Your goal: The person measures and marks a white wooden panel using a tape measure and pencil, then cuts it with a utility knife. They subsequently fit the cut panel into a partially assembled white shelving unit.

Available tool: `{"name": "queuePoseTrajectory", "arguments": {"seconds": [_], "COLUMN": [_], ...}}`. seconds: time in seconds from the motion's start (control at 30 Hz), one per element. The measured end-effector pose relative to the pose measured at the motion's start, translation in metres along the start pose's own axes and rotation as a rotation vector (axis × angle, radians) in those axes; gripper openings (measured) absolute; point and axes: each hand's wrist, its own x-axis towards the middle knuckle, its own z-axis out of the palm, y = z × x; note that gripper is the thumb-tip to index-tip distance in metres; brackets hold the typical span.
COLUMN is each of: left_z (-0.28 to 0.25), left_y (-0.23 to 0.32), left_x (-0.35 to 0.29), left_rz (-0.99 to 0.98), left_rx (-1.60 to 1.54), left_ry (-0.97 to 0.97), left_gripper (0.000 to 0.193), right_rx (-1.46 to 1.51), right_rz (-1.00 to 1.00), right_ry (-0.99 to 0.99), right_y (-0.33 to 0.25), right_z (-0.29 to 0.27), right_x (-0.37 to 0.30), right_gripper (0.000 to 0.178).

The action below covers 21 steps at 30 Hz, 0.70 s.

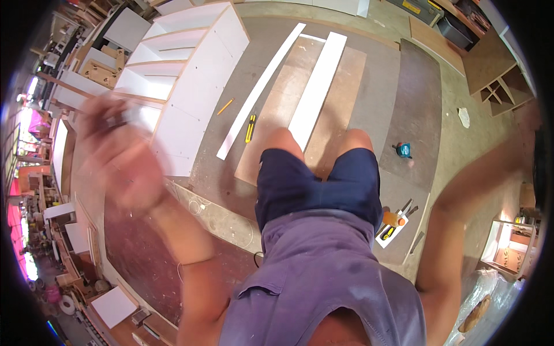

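Observation:
My left hand (130, 158) is raised at the left, in front of the white shelf unit (202, 81). Motion smears its fingers, and a greyish patch beside them is too blurred to name. At the far right rim, my right hand (528, 124) is cut off and dim; its fingers cannot be made out. Before my knees lie a wide white board strip (320, 81) and a narrower white strip (262, 89). A yellow utility knife (250, 128) and a yellow pencil (225, 106) rest left of the narrower strip. Both hands are apart from these.
Brown sheets (352, 75) cover the floor under the strips. A teal tape measure (403, 150) sits at the right. Close to my right hip are an orange-capped bottle (393, 219) and several hand tools on a white piece. A wooden cabinet (490, 63) stands at the far right.

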Motion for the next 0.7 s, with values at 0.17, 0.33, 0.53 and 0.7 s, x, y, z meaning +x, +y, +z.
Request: {"name": "queuePoseTrajectory", "arguments": {"seconds": [0.17, 0.33, 0.53, 0.7], "left_z": [0.055, 0.005, -0.039, -0.077], "left_y": [-0.222, -0.229, -0.205, -0.199], "left_x": [-0.249, -0.437, -0.451, -0.378], "left_rz": [-1.261, -1.464, -1.221, -1.538], "left_rx": [0.733, 1.379, 1.282, 0.415], "left_ry": [-0.433, -1.049, -1.091, -0.660], "left_gripper": [0.072, 0.140, 0.133, 0.106], "right_rx": [-0.819, -0.457, -0.835, -0.769], "right_rz": [0.938, 1.539, 1.207, 1.285], "right_ry": [-0.103, -1.038, -1.055, -1.068], "right_y": [0.235, 0.206, 0.167, 0.169], "right_z": [0.050, 0.147, 0.177, 0.171], "right_x": [-0.305, -0.579, -0.617, -0.609], "right_gripper": [0.049, 0.090, 0.085, 0.098]}}
